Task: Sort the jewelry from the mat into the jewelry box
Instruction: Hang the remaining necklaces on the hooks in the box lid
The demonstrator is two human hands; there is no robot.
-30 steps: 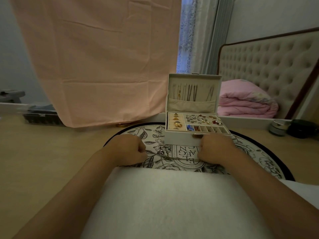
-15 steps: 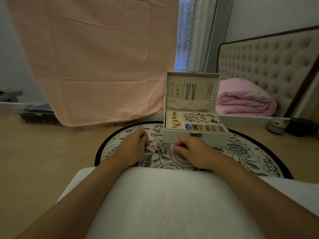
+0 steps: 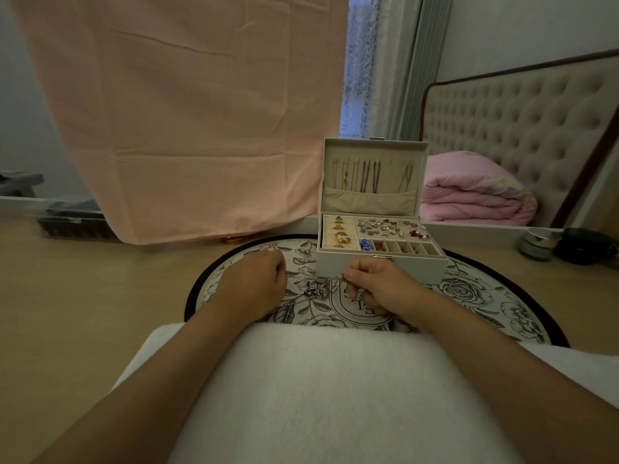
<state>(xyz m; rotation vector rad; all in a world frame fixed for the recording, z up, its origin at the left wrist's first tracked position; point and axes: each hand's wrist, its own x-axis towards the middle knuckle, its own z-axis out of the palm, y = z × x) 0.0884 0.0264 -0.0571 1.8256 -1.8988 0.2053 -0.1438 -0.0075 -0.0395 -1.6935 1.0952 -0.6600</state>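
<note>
On the round floral mat (image 3: 475, 293), just before the open jewelry box (image 3: 422, 267), my right hand (image 3: 382, 289) pinches a small silver piece (image 3: 341, 277) between thumb and fingertips. My left hand (image 3: 254, 283) sits curled beside it, and I cannot tell whether it holds anything. The box already carries gold rings (image 3: 340, 234), a heap of earrings (image 3: 388, 227) and necklaces (image 3: 365, 177) in its lid, so I judge most of the sorting done. One dark silver ornament (image 3: 313, 292) lies on the mat between my hands, not yet put away.
</note>
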